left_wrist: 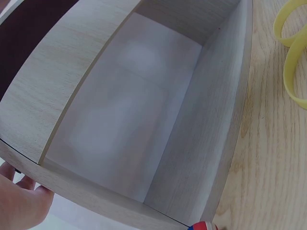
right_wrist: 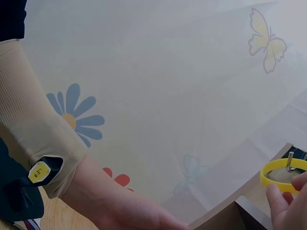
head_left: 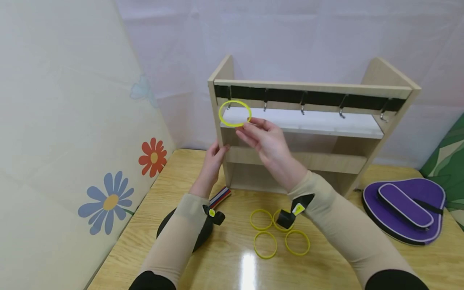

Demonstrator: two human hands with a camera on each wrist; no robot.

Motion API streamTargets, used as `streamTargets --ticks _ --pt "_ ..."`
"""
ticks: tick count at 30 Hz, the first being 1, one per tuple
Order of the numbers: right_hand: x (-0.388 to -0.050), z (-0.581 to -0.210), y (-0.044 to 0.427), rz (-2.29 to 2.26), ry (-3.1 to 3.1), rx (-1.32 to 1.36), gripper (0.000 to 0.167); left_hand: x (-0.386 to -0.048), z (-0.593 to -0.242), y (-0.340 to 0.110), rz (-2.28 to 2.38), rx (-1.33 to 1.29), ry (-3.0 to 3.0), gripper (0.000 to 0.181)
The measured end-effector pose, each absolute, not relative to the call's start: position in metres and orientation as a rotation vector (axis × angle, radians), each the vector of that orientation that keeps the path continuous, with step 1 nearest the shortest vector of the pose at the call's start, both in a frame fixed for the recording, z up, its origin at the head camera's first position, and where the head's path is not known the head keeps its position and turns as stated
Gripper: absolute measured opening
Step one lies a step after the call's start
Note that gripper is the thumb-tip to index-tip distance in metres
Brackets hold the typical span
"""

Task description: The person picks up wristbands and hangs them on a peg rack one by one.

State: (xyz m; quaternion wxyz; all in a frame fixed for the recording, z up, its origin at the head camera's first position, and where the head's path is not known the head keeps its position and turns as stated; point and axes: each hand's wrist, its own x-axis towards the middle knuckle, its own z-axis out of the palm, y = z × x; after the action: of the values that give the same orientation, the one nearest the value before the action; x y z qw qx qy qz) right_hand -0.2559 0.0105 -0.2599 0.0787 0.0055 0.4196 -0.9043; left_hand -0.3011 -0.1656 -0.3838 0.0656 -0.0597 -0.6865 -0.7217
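Between thumb and fingers of my right hand (head_left: 268,143), a thin yellow ring (head_left: 235,125) is pinched by its edge. It is held up in front of the leftmost hook (head_left: 229,93) on a wooden rack (head_left: 311,85); in the right wrist view the hook (right_wrist: 290,162) shows through the ring (right_wrist: 265,181). Whether ring and hook touch, I cannot tell. My left hand (head_left: 212,163) holds the rack's left side panel, with its fingertips against the outer face in the left wrist view. Several more yellow rings (head_left: 265,256) lie flat on the table before the rack.
More metal hooks (head_left: 302,102) line the dark strip to the right. A purple zipped case (head_left: 391,213) lies at the table's right. Under my left forearm is a dark round object (head_left: 203,235), partly hidden, near a striped piece (head_left: 220,197). A flowered wall panel (head_left: 108,121) borders the left.
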Motion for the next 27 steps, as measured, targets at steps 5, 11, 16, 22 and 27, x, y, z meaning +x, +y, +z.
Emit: streamTargets --ticks 5,11,16,22,27 --pt "-0.256 -0.264 0.008 -2.69 1.296 0.056 0.022 -0.301 -0.384 -0.165 -2.178 -0.163 -2.079 0.052" --pt "-0.256 -0.268 0.006 -2.66 1.309 0.076 0.032 -0.301 -0.385 -0.165 -2.177 -0.173 -2.076 0.052" --pt "-0.257 -0.27 0.006 -2.65 1.304 0.092 0.031 -0.298 -0.381 -0.164 -2.188 -0.178 -2.079 0.052" --pt "-0.259 -0.273 0.003 -2.644 1.269 0.095 0.028 -0.301 -0.384 -0.165 -2.193 -0.184 -2.06 0.05" --pt "-0.259 -0.274 0.001 -2.637 1.257 0.083 0.033 -0.301 -0.383 -0.164 -2.187 -0.188 -2.041 0.05"
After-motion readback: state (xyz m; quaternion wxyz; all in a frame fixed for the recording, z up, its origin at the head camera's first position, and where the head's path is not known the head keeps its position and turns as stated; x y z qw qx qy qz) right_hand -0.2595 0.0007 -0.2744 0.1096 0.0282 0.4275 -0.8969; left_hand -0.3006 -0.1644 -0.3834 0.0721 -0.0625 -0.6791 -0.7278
